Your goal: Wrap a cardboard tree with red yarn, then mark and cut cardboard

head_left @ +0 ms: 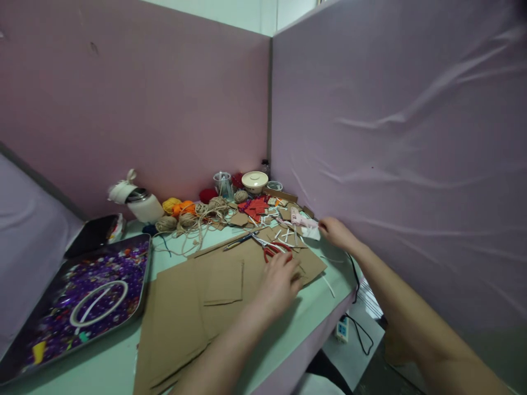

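Observation:
My left hand (280, 276) is over the brown cardboard sheets (181, 299), palm down, with its fingers loosely bent and apart. Just beyond its knuckles lie scissors with red handles (272, 251). What is under the palm is hidden. At the right edge of the table, my right hand (334, 231) is closed, its fingertips at the end of a pink and white soft packet or tissue (304, 220). A dark pen-like tool (240, 241) rests on the cardboard near the scissors. Pencil-like lines and cut edges mark the sheets.
A metal tray (142, 296) of purple beads holds a white oval ring (99, 303) on the left. Yarn balls (187, 211), a jar (145, 206), a lidded bowl (254, 181) and red pieces (256, 206) crowd the back. A power strip (342, 329) sits below right.

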A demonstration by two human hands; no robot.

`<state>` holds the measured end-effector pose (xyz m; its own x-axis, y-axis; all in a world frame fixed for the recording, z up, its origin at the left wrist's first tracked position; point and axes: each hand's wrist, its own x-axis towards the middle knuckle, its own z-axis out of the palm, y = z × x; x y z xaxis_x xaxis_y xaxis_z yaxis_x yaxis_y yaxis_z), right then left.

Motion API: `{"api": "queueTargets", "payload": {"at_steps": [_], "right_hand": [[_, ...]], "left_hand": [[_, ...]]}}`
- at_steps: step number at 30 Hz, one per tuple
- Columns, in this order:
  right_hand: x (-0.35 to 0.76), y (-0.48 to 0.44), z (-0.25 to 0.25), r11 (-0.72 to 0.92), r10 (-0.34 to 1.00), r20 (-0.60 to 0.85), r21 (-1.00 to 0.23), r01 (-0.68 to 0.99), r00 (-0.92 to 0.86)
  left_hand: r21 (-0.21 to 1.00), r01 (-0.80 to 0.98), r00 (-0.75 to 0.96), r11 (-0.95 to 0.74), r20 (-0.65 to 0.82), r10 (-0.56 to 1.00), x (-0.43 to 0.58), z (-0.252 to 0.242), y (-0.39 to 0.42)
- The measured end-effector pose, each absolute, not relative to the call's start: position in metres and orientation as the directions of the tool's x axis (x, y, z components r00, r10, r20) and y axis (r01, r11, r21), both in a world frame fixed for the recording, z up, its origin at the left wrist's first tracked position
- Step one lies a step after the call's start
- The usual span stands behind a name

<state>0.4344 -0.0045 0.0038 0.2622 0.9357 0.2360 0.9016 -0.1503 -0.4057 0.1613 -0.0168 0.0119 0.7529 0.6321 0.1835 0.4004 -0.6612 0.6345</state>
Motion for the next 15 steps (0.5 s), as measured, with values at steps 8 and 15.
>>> {"api": "queueTargets", "payload": {"at_steps": [8, 15], "right_hand": [[0.443, 0.019, 0.094, -0.106, 0.751, 0.418, -0.686, 0.720, 0.510], [0.370, 0.002, 0.099, 0.033, 0.942, 0.018, -0.999, -0.039, 0.335]], "left_hand": [[0.507, 0.474, 0.735, -0.720, 0.222, 0.640, 0.207, -0.008, -0.017], [0.992, 0.033, 0.268, -0.124, 0.111, 0.957, 0.168, 0.015, 0.007]]}}
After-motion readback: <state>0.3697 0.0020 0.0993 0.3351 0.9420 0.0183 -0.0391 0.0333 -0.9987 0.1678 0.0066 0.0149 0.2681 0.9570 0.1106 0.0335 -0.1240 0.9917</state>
